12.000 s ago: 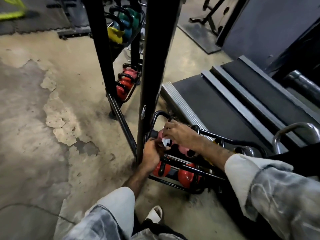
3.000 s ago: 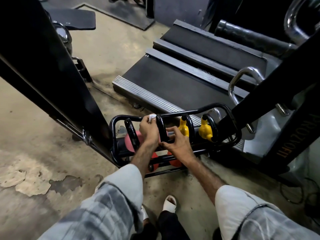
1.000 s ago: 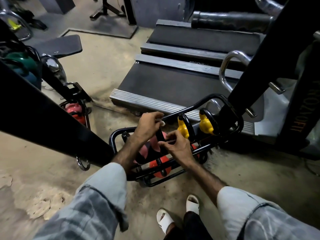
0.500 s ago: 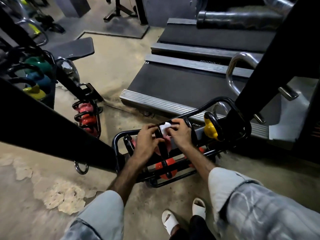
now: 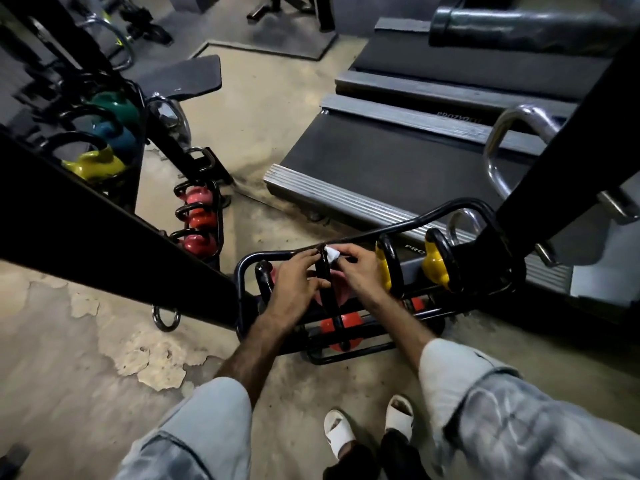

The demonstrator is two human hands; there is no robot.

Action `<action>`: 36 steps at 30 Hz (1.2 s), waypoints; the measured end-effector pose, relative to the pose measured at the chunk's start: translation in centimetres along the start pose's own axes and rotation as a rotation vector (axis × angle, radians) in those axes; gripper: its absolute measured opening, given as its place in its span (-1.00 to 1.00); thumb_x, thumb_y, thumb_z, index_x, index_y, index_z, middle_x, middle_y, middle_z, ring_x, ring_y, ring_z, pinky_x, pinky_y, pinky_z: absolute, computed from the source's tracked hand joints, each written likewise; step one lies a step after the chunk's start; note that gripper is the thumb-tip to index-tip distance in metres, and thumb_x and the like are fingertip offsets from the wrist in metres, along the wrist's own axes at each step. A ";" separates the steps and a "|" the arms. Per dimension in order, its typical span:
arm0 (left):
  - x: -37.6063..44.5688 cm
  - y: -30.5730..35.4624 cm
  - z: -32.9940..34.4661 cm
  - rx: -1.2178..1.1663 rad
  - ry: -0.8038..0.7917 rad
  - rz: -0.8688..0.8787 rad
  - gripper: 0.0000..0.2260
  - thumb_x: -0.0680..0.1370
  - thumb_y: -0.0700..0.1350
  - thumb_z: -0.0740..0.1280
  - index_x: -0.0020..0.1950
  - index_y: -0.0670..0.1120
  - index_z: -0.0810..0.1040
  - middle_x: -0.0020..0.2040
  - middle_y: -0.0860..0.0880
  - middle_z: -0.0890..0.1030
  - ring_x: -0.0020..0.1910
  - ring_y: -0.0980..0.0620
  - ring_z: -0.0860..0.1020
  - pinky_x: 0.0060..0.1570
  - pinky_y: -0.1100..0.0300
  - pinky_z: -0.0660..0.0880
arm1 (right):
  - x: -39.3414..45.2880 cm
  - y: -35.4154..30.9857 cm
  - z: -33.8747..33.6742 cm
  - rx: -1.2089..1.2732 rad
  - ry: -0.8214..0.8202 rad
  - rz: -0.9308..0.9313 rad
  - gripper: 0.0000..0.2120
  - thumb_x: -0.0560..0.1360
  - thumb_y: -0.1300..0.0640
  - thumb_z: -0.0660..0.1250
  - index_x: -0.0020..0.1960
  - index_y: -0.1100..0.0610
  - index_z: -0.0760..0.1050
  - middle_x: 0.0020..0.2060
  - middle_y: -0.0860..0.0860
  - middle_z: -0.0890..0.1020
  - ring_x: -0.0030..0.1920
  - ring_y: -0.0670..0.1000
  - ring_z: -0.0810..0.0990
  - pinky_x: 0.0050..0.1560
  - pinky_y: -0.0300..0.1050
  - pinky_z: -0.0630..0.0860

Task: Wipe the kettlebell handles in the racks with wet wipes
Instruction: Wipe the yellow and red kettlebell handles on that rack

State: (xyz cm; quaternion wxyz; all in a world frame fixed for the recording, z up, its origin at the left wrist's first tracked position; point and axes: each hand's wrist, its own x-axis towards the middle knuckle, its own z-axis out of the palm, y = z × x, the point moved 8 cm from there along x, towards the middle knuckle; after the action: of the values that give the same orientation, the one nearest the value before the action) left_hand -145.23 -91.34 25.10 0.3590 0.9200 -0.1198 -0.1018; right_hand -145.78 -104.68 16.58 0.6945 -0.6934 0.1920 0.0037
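Observation:
A low black tube rack (image 5: pixel 450 207) on the floor holds pink, red and yellow kettlebells. My left hand (image 5: pixel 294 282) grips the left side of the black handle (image 5: pixel 325 289) of a pink kettlebell (image 5: pixel 337 296). My right hand (image 5: pixel 360 268) pinches a small white wet wipe (image 5: pixel 331 252) against the top of that same handle. Two yellow kettlebells (image 5: pixel 437 263) stand to the right in the rack, and a red one (image 5: pixel 337 329) sits on the lower tier. A bare black handle (image 5: pixel 264 277) stands left of my hands.
A thick black rack post (image 5: pixel 104 216) slants across the left. Behind it hang green, blue and yellow kettlebells (image 5: pixel 93 164) and a small rack of pink and red ones (image 5: pixel 197 220). A treadmill deck (image 5: pixel 398 161) lies beyond. My feet in white slippers (image 5: pixel 367 424) are below.
The wipe has passed from my left hand to my right hand, which came up to the top of the pink kettlebell's handle. My left hand now holds the handle's side.

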 end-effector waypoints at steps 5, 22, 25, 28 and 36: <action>-0.1 0.1 0.6 0.025 -0.004 -0.061 -0.50 0.35 -0.44 0.42 0.29 -0.29 0.50 0.36 -0.14 0.46 0.13 0.15 0.49 -0.12 0.73 0.28 | 1.8 0.8 -0.1 0.058 0.119 0.119 -0.95 0.41 0.05 0.49 -0.16 -0.09 0.64 -0.19 -0.09 0.72 -0.08 -0.07 0.69 0.03 -0.07 0.63; -0.1 -0.7 1.2 0.001 0.035 -0.137 -0.54 0.41 -0.54 0.26 0.31 -0.36 0.44 0.38 -0.18 0.42 0.08 -0.13 0.58 -0.23 0.61 0.41 | -2.4 3.9 1.7 0.402 -0.133 0.373 -0.82 0.54 0.38 0.30 0.04 0.17 0.57 -0.13 0.16 0.66 -0.37 -0.02 0.64 -0.40 -0.18 0.55; -0.2 -1.1 1.0 -0.042 0.023 -0.136 -0.51 0.38 -0.52 0.29 0.30 -0.31 0.47 0.40 -0.12 0.42 -0.09 -0.06 0.64 -0.15 0.50 0.50 | -3.2 2.6 0.3 0.268 -0.218 0.252 -0.88 0.50 0.35 0.38 0.00 0.19 0.61 -0.16 0.11 0.69 -0.30 -0.01 0.66 -0.31 -0.14 0.60; -0.5 -0.9 0.7 -0.091 0.012 -0.118 -0.52 0.39 -0.54 0.26 0.29 -0.30 0.48 0.38 -0.10 0.45 -0.32 0.18 0.57 -0.24 0.57 0.45 | -1.8 1.2 0.4 0.188 -0.153 0.157 -0.85 0.49 0.33 0.40 -0.06 0.10 0.64 -0.14 0.05 0.71 -0.16 0.03 0.66 -0.18 -0.10 0.60; -1.0 -1.6 0.6 -0.219 0.033 -0.158 -0.55 0.42 -0.52 0.26 0.30 -0.30 0.48 0.39 -0.08 0.43 -0.39 0.28 0.60 -0.26 0.49 0.50 | -6.1 2.5 -1.7 -0.074 -0.177 -0.033 -0.93 0.44 0.21 0.49 -0.08 0.11 0.66 -0.19 -0.03 0.71 -0.18 -0.12 0.65 -0.13 -0.15 0.59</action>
State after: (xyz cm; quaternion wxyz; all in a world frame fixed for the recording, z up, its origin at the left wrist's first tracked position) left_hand -146.09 -90.26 23.64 0.4501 0.8834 -0.0295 -0.1272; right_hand -152.56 -104.67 15.90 0.6825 -0.7187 0.1181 0.0610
